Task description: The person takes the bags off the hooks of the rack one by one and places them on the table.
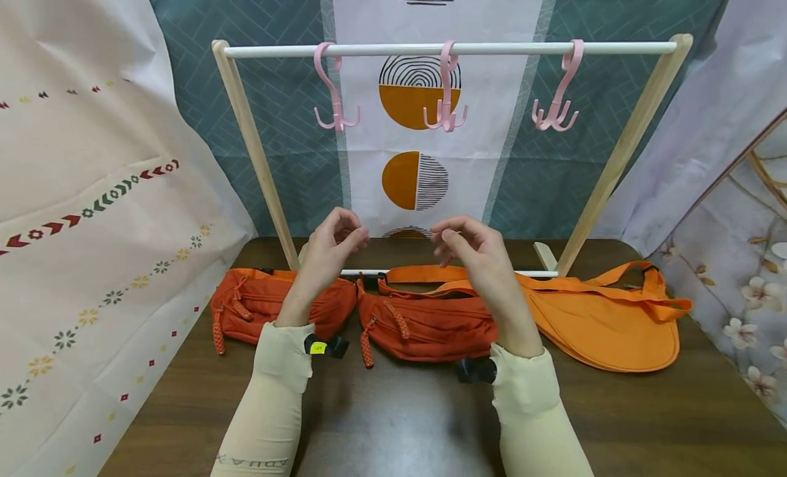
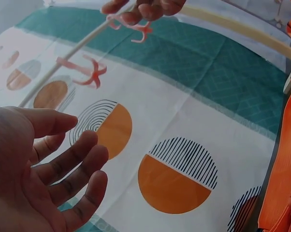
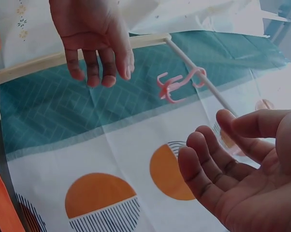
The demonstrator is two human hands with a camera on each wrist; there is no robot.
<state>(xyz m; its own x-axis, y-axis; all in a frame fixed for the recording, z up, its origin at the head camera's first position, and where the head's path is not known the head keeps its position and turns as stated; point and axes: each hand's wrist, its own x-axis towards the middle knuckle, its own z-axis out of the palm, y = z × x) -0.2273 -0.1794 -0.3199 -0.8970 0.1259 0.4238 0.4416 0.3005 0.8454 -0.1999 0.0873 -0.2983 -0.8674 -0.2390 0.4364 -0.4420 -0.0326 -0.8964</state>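
Both hands hover above the bags with nothing in them. My left hand (image 1: 332, 248) has loosely bent fingers; the left wrist view shows its palm bare (image 2: 53, 169). Facing it, my right hand (image 1: 476, 248) is likewise relaxed, its fingers apart in the right wrist view (image 3: 242, 169). Beneath the left hand lies a dark orange waist bag (image 1: 258, 306) with braided zip pulls. A second dark orange waist bag (image 1: 424, 326) lies in the middle, partly behind the right forearm. To the right rests a lighter orange bag (image 1: 609, 326) with its strap looped over it.
A rack with a white rail (image 1: 393, 50) and wooden legs (image 1: 621, 156) stands behind the bags. From the rail hang a left pink hook (image 1: 335, 101), a middle pink hook (image 1: 446, 94) and a right pink hook (image 1: 559, 98). Everything stands on a brown table (image 1: 393, 422).
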